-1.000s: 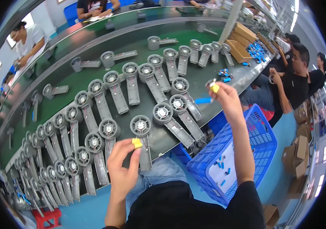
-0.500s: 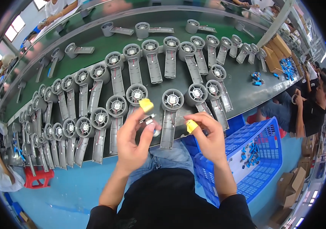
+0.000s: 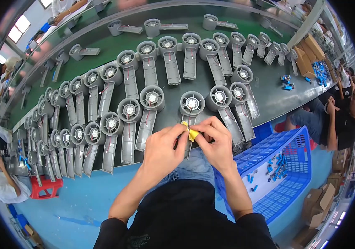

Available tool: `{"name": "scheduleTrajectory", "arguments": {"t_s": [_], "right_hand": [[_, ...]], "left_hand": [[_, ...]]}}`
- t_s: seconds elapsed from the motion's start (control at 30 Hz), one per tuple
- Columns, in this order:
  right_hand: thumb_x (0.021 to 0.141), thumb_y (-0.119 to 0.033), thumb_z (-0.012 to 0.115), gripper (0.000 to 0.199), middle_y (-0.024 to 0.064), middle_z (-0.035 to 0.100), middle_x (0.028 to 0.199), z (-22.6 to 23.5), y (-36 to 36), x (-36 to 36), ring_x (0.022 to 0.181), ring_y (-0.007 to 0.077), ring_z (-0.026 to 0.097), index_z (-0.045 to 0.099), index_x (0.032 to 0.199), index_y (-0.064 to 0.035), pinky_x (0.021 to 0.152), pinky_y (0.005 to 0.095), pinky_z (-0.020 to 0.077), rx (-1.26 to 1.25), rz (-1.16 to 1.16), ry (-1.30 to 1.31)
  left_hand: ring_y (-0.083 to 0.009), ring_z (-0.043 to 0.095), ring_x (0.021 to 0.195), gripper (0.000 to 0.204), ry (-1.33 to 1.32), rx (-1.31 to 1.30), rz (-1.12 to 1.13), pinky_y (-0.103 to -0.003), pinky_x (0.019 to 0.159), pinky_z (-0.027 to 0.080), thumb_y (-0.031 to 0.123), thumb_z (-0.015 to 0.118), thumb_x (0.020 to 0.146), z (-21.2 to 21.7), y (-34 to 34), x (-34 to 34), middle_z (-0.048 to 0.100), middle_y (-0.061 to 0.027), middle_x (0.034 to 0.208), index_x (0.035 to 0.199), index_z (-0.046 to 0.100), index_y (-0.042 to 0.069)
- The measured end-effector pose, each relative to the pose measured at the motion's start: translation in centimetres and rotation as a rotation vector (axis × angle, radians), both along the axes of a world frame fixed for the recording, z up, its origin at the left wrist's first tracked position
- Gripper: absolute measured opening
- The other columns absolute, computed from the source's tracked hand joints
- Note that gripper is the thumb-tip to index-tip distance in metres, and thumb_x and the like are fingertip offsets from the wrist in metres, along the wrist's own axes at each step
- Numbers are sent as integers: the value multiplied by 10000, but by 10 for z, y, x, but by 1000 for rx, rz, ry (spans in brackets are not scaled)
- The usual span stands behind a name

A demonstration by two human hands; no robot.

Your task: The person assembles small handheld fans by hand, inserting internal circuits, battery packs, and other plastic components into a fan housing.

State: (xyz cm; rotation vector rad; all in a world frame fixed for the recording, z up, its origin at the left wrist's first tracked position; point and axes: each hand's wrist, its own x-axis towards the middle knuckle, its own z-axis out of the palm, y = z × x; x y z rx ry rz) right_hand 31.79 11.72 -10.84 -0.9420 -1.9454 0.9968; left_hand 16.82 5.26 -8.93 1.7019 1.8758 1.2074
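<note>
My left hand [image 3: 163,150] and my right hand [image 3: 214,145] meet over the handle of a grey handheld fan housing [image 3: 192,103] in front of me. Yellow covers [image 3: 192,135] sit on fingertips of both hands. The left fingers pinch a small circuit board, now mostly hidden between the fingertips. Thumb and forefinger of the right hand are pressed together beside it; what they hold is hidden. The housing lies with its round spoked fan end away from me and its open handle toward me, partly covered by my hands.
Rows of similar fan housings [image 3: 152,97] cover the dark table [image 3: 269,93] on both sides. More lie on the green belt [image 3: 98,41] behind. Blue cylindrical parts [image 3: 320,74] are heaped at the right. A blue crate [image 3: 285,195] with loose blue parts stands beside me; another person [image 3: 343,112] sits at right.
Both hands have come together, the left moving right with the circuit board, the right moving slightly left. They now meet above the nearest housing's handle. The view has shifted a little.
</note>
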Motion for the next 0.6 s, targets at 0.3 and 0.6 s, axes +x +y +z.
{"name": "scheduleTrajectory", "arguments": {"t_s": [0.3, 0.6], "right_hand": [[805, -17, 694, 178, 56, 597, 977, -14, 7, -8, 632, 124, 583, 696, 983, -28, 549, 263, 466, 25, 33, 29], [790, 27, 692, 211, 58, 610, 973, -5, 10, -9, 590, 76, 538, 682, 997, -12, 506, 219, 430, 65, 59, 31]], "left_hand": [[-164, 485, 435, 116, -2, -51, 60, -291, 439, 373, 35, 657, 849, 1, 6, -2, 607, -105, 666, 959, 636, 6], [-37, 427, 443, 71, -26, 34, 48, -229, 410, 305, 41, 650, 867, -1, 13, -3, 562, -26, 596, 929, 646, 5]]}}
